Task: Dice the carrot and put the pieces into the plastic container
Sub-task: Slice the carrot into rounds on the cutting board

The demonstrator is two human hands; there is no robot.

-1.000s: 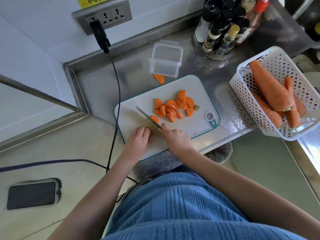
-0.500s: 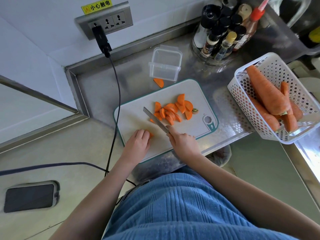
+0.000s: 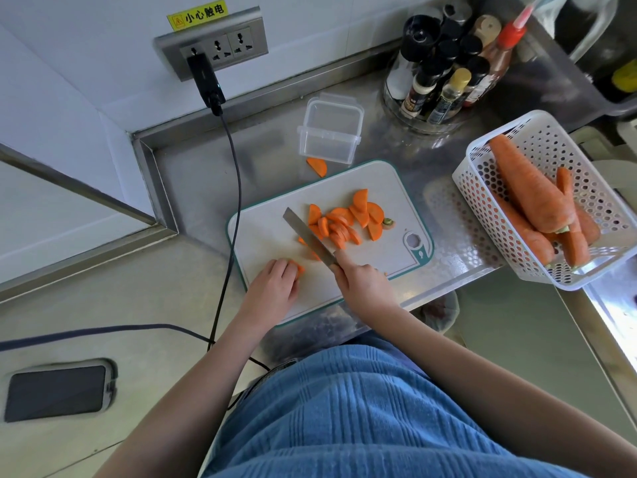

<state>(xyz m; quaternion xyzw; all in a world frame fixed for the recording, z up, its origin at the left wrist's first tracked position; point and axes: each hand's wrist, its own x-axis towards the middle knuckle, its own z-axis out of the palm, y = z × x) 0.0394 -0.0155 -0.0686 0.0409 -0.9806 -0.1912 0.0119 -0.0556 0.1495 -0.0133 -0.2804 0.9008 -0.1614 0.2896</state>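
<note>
Now your left hand (image 3: pixel 274 288) grips the carrot stub (image 3: pixel 299 269) near the cutting board (image 3: pixel 379 181)'s front-left corner. Your right hand (image 3: pixel 362 284) clasps the knife (image 3: pixel 308 236), its blade angled just right of the stub.

My orange carrot slices (image 3: pixel 344 222) lie on a white cutting board (image 3: pixel 265 236) edged in teal. The basket (image 3: pixel 482 181) is white with a honeycomb of holes, and my shirt (image 3: pixel 362 415) is ribbed blue.

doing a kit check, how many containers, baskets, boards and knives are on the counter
plastic container: 1
white basket: 1
cutting board: 1
knife: 1, gripped by the right hand
total: 4
</note>
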